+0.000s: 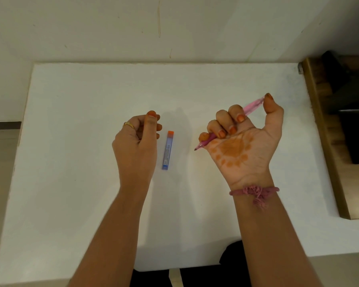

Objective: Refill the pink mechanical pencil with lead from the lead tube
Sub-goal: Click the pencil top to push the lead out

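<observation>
My right hand (244, 141) grips the pink mechanical pencil (252, 106) in a fist, palm up. Its dark tip points down-left below my little finger, and my thumb rests on its top end at the upper right. The lead tube (167, 150), blue with an orange cap, lies flat on the white table (71, 162) between my hands, cap end away from me. My left hand (138, 141) hovers just left of the tube with its fingers loosely curled and nothing seen in it.
A wall rises behind the table's far edge. A brown wooden piece of furniture (327, 141) stands right of the table. The table's near edge runs just in front of my body.
</observation>
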{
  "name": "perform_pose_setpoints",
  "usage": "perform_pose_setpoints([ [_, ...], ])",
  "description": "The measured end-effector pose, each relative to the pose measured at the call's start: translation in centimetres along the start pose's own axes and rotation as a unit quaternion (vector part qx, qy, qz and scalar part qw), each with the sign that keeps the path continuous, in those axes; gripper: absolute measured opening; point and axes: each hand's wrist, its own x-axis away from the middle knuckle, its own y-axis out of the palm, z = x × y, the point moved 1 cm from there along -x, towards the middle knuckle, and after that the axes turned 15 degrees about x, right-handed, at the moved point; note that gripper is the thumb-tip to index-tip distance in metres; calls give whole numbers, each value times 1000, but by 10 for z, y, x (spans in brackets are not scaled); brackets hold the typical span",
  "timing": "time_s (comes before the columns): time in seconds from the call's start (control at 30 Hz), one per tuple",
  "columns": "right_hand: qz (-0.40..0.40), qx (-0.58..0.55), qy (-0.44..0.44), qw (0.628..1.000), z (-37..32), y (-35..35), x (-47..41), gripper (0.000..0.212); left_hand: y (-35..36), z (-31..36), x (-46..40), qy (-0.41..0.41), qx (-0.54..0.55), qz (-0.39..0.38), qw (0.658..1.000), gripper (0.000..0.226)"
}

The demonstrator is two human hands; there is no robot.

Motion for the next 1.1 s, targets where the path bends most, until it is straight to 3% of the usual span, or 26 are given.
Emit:
perform_pose_setpoints([
  [1.1,13,53,13,998,0,8,1,53,0,1,0,5,-16,-5,1000,20],
])
